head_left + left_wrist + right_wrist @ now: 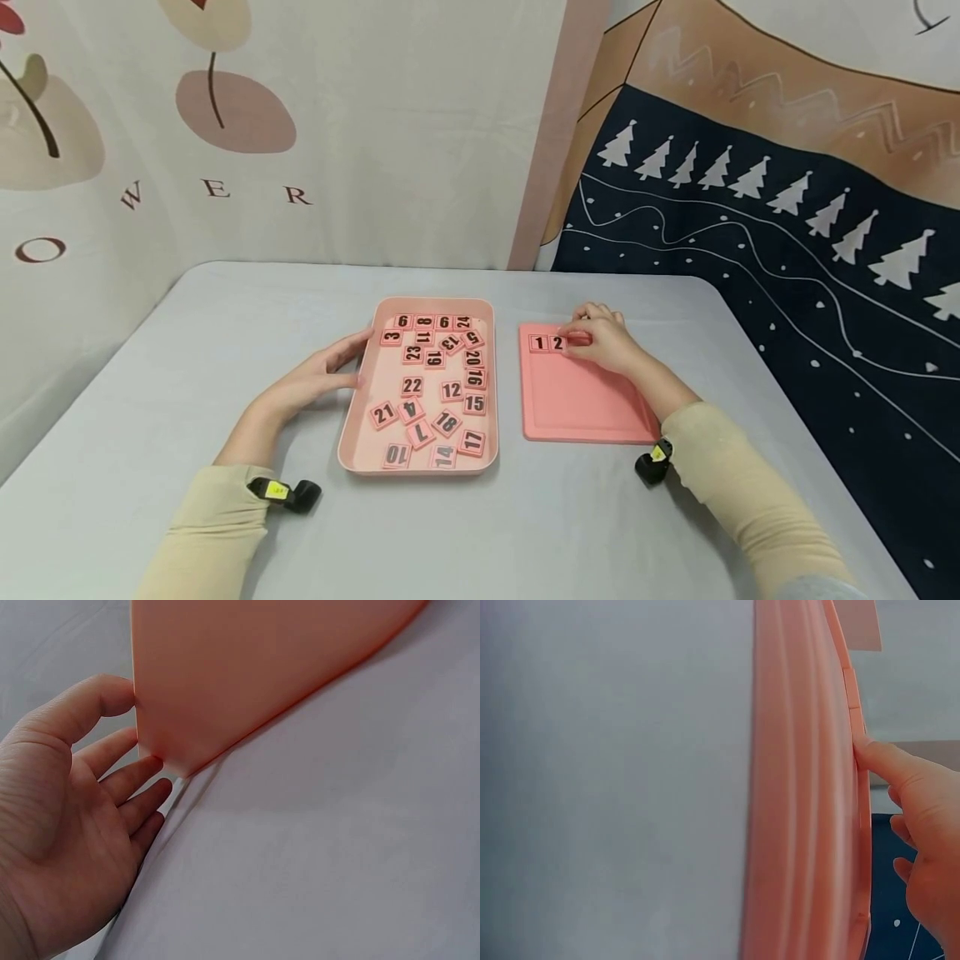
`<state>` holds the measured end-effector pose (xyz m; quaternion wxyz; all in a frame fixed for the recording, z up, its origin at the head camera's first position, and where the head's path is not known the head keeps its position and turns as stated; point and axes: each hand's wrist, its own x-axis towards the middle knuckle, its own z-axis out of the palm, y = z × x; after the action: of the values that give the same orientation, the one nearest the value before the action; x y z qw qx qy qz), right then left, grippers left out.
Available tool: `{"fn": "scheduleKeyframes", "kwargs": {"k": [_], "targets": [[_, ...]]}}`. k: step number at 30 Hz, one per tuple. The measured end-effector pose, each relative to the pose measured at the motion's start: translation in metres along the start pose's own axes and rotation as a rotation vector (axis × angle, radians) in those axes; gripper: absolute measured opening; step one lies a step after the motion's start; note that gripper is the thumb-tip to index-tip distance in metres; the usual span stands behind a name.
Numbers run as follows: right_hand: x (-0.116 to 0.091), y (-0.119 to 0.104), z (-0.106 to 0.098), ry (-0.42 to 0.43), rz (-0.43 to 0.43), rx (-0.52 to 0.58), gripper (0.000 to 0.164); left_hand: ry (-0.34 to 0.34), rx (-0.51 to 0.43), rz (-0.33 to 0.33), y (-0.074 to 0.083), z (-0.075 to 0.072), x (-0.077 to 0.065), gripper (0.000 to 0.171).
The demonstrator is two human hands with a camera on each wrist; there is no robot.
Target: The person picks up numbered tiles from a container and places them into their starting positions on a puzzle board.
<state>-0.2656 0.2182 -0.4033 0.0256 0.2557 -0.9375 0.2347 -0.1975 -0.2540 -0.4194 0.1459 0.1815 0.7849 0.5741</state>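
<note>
A pink tray [352, 433] on the table holds several loose number tiles, among them a tile marked 22 [412, 386]. My left hand [318, 371] touches the tray's left side with its thumb and fingertips, the fingers loosely extended; the tray's side wall [247, 667] fills the top of the left wrist view. To the right lies a darker pink board [585, 408] with a raised rim. Tile 1 [538, 343] and tile 2 [557, 343] sit side by side in its upper left. My right hand [602, 340] pinches tile 2 at its right end with thumb and index finger.
A pale grey cloth covers the table [435, 533]. Behind it hang a white printed curtain [412, 150] and a dark cloth with white trees [675, 225]. A narrow strip of table separates tray from board.
</note>
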Motion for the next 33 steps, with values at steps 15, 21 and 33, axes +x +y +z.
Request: {"fn": "scheduleKeyframes", "kwargs": {"k": [15,21,33], "targets": [[0.008,-0.028,-0.007,0.073,-0.074,-0.028,0.037,0.001,0.008,-0.003,0.001,0.001,-0.001,0.076],[0.026,-0.060,0.000,0.083,-0.147,0.022,0.037,-0.003,0.008,0.014,0.001,0.001,-0.002,0.076],[0.071,-0.131,0.029,0.008,-0.171,0.050,0.037,-0.006,0.008,0.022,0.002,0.000,-0.001,0.077]]}}
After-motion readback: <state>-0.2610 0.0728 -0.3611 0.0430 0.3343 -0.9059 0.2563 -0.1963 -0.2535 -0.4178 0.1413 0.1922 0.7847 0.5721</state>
